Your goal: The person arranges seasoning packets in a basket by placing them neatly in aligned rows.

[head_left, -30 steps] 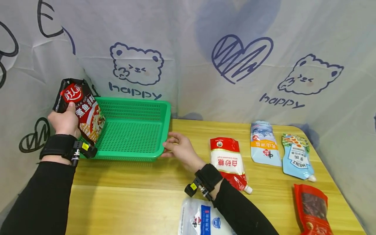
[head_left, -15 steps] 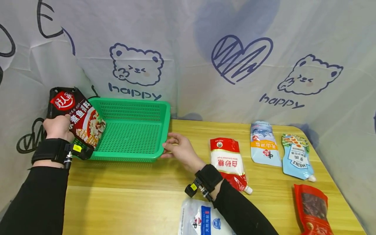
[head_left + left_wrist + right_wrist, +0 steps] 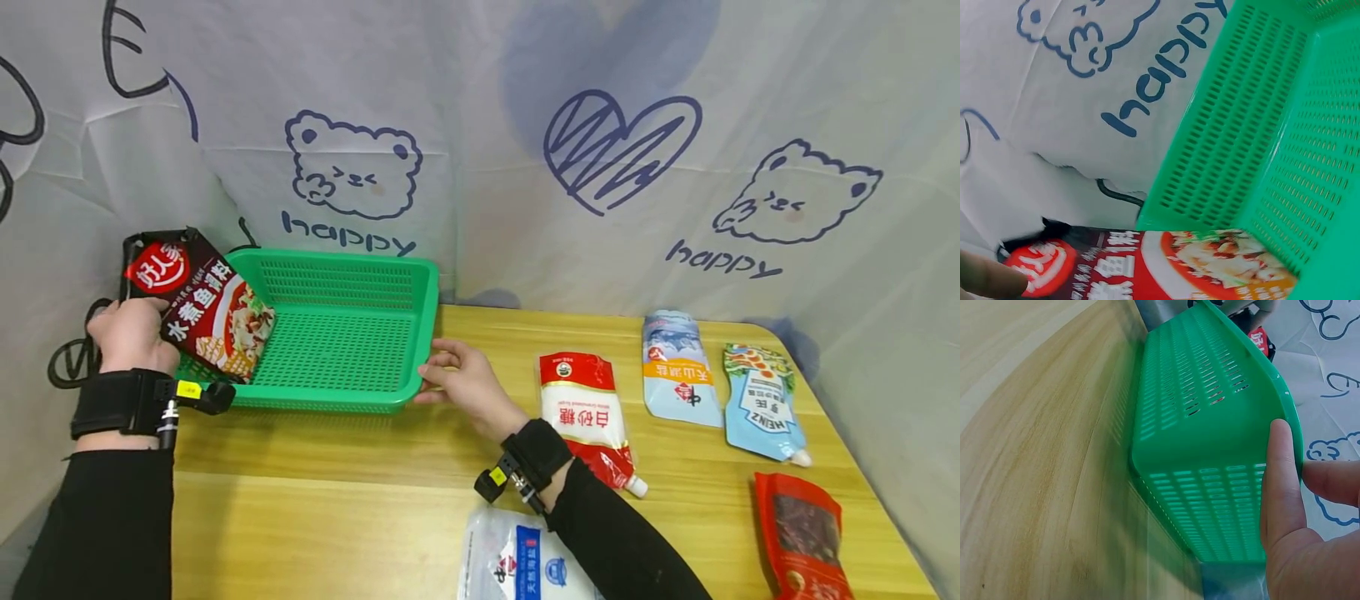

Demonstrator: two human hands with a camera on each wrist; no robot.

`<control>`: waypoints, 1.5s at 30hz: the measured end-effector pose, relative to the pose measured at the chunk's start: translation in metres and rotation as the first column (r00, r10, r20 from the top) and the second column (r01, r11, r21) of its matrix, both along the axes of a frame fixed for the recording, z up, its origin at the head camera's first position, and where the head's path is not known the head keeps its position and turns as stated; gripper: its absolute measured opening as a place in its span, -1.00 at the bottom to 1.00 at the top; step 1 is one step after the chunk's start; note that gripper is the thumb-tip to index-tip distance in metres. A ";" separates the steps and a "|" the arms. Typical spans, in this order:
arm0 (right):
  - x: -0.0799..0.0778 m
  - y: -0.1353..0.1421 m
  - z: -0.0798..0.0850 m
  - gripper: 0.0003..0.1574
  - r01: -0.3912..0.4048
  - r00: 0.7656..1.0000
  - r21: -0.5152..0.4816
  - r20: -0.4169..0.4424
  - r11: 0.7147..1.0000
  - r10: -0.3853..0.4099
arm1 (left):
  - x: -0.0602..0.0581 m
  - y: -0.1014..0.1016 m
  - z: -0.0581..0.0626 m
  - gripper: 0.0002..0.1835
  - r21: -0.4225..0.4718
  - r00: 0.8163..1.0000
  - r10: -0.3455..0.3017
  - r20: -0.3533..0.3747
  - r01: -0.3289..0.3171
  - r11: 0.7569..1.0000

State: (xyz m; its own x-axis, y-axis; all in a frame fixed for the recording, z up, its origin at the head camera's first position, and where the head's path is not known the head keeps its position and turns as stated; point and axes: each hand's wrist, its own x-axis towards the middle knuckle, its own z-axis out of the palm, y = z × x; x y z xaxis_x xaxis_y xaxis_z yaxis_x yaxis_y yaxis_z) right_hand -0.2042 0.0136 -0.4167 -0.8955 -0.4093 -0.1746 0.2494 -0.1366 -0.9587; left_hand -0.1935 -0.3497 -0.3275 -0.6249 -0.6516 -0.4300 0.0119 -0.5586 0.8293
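A green plastic basket [image 3: 337,398] stands at the back left of the table. A black and red packet of fish seasoning [image 3: 217,308] slants over its left end, the lower part inside and the printed face up. My left hand [image 3: 135,335] holds the packet at its left edge, the thumb [image 3: 994,277] overlapping the red logo; the other fingers are mostly hidden. At the basket's right end, my right hand [image 3: 468,383] pinches the rim. One long finger [image 3: 1285,487] lies along the outer wall, with another digit across the rim.
On the table [image 3: 315,500] right of the basket lie a red and white sugar pouch [image 3: 585,412], a blue salt pouch [image 3: 681,367], a Heinz pouch [image 3: 763,400] and a red packet [image 3: 806,533]. A white and blue salt bag [image 3: 510,554] lies near the right forearm. Printed cloth [image 3: 495,208] hangs behind.
The packet has tilted and dropped lower over the basket's left end. My left hand has moved down and left, uncovering more of the print. My right hand has stayed at the rim.
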 end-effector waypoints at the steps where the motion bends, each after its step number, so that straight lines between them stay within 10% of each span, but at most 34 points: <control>1: 0.000 0.000 0.001 -0.28 0.001 1.000 0.001 0.001 1.000 -0.001 | 0.001 0.002 0.001 -0.11 -0.018 1.000 -0.006 0.001 0.006 1.000; 9: 0.000 0.001 0.000 -0.28 0.002 1.000 -0.004 0.000 1.000 -0.002 | 0.016 0.035 0.014 -0.05 -0.271 0.999 -0.019 -0.050 0.005 0.963; 15: 0.000 0.003 -0.001 -0.28 0.013 1.000 0.004 -0.004 1.000 -0.013 | 0.021 0.069 0.014 -0.11 -0.605 0.990 -0.066 -0.125 -0.023 0.796; 21: 0.000 0.006 -0.004 -0.30 0.006 1.000 0.005 -0.015 1.000 -0.006 | 0.030 0.111 0.002 -0.26 -0.839 0.943 -0.318 -0.100 0.092 0.536; 27: 0.002 0.009 -0.001 -0.29 -0.005 1.000 0.023 -0.026 1.000 0.006 | 0.039 0.152 -0.012 -0.49 -0.971 0.845 -0.535 0.008 0.134 0.196; 32: 0.002 0.012 -0.001 -0.30 -0.017 0.998 0.058 -0.055 0.998 0.020 | 0.044 0.175 -0.027 -0.64 -0.968 0.797 -0.550 0.250 0.212 -0.134; 35: 0.002 0.013 -0.001 -0.30 -0.024 0.997 0.078 -0.066 0.997 0.029 | 0.046 0.185 -0.036 -0.63 -0.916 0.774 -0.495 0.395 0.292 -0.275; 38: 0.003 0.012 -0.002 -0.30 -0.035 0.996 0.085 -0.076 0.996 0.042 | 0.047 0.192 -0.043 -0.61 -0.880 0.756 -0.457 0.469 0.356 -0.315; 45: 0.007 0.016 -0.003 -0.29 -0.051 0.994 0.116 -0.093 0.992 0.062 | 0.051 0.203 -0.057 -0.60 -0.859 0.734 -0.447 0.511 0.423 -0.287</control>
